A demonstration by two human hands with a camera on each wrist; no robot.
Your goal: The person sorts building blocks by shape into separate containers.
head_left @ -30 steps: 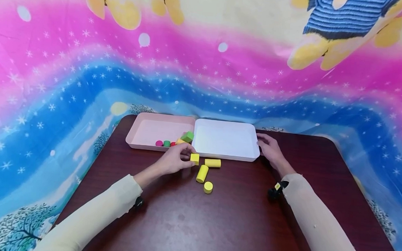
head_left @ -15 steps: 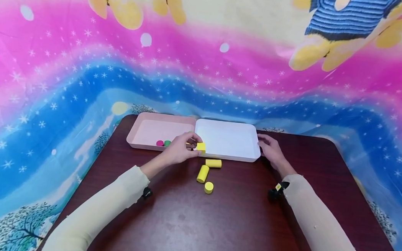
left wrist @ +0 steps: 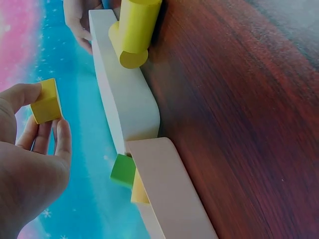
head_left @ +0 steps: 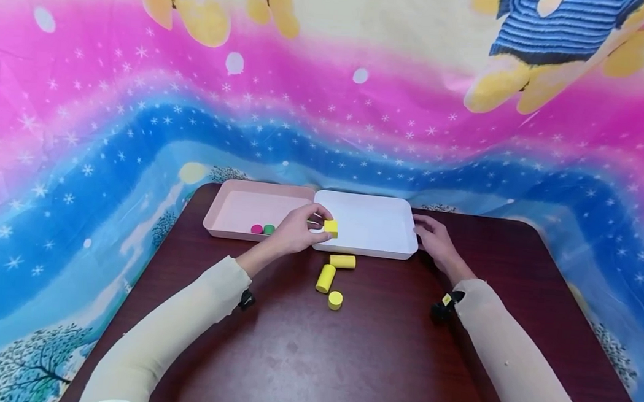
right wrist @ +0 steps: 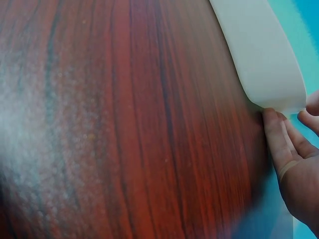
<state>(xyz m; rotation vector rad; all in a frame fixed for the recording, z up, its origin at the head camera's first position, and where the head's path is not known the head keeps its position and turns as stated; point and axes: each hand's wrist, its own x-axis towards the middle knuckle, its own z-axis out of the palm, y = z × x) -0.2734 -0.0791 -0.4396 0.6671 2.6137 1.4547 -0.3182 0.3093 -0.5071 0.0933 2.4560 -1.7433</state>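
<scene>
— What's on the dark surface (head_left: 379, 352)?
— Centre frame, a white tray (head_left: 376, 213) beside a pink tray (head_left: 238, 208). The right hand (head_left: 433, 238) rests straight-fingered against the white tray's right end.
— And the left hand (head_left: 298, 230)?
— Its grip pinches a yellow cube (head_left: 330, 227) over the white tray's left edge.

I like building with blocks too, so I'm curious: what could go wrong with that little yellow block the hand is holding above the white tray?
1. The left hand pinches the yellow block only at the fingertips, so it might slip and bounce off the white tray.
2. It is near the tray's left rim, so it could fall into the pink tray instead.
3. The wrist might nudge the yellow cylinders on the table, and they could roll.
</scene>
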